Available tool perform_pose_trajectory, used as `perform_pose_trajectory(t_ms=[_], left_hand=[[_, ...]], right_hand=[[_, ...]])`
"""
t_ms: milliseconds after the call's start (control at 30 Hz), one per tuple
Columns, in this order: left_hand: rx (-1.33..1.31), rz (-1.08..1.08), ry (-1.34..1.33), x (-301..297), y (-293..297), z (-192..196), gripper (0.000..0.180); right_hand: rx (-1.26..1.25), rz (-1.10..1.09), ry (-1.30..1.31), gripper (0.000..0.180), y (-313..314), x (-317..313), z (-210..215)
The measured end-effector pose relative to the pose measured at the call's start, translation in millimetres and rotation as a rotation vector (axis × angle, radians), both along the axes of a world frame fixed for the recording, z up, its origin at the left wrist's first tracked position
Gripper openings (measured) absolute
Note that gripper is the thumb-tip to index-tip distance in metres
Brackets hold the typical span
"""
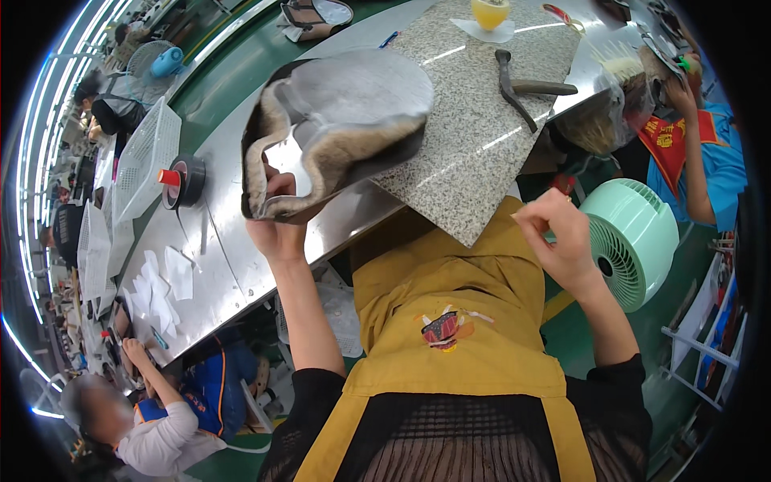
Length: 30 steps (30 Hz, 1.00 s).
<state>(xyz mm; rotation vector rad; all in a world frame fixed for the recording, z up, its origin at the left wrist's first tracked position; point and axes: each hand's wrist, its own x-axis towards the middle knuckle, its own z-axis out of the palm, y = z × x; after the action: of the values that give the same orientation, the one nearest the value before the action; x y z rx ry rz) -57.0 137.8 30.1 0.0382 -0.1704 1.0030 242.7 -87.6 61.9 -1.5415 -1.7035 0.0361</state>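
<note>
My left hand [277,234] is closed on the near left edge of a large curved piece [361,87], holding it up over the bench. That piece has a dark outer side, a smooth grey face and a fuzzy tan layer along its wavy edge; I cannot tell what it is. Some of my left fingers show through the gap in it. My right hand [558,245] is raised apart from it, beside the stone slab [450,173]. Its thumb and forefinger are pinched together, and anything between them is too small to make out. A hammer [514,90] lies on the slab.
A cup of yellow drink [490,13] stands at the slab's far end. A green fan [630,241] is close to my right arm. On the metal bench are a black tape roll [191,181] and white paper scraps [161,289]. Co-workers sit at left and right.
</note>
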Motion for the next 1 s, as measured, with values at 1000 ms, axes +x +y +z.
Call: perform_pose_trajectory(t_ms=[1000], left_hand=[[0.299, -0.254, 0.289, 23, -49, 8, 0.052]], right_hand=[[0.112, 0.125, -0.035, 0.048, 24, -6, 46]])
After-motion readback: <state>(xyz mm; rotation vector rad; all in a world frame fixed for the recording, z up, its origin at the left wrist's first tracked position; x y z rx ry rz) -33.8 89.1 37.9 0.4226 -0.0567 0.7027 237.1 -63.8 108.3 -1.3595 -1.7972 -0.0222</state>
